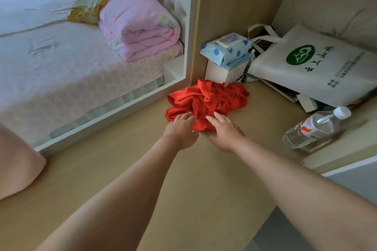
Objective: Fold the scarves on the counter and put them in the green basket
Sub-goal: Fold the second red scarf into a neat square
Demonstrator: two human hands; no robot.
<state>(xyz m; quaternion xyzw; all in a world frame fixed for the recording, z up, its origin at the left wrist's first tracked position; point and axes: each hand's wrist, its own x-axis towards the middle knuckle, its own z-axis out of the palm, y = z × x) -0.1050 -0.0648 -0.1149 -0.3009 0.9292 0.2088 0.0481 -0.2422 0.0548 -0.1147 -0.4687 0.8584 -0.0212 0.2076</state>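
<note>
Red scarf (206,100) crumpled at the far side of the counter (142,179)
It looks thin, light and very soft, so it is better to find a hem and spread it flat. The left hand (180,131) and right hand (225,132) touch its near edge, fingers (213,122) loosely spread, pinching nothing. The hems are lost in the folds; no green basket is in view

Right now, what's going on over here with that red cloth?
A person is reaching for a crumpled red scarf on the wooden counter. The left hand and the right hand touch its near edge with fairly straight fingers, not gripping it. The scarf lies in a heap, not yet folded. A water bottle lies on its side off to the right.
</note>
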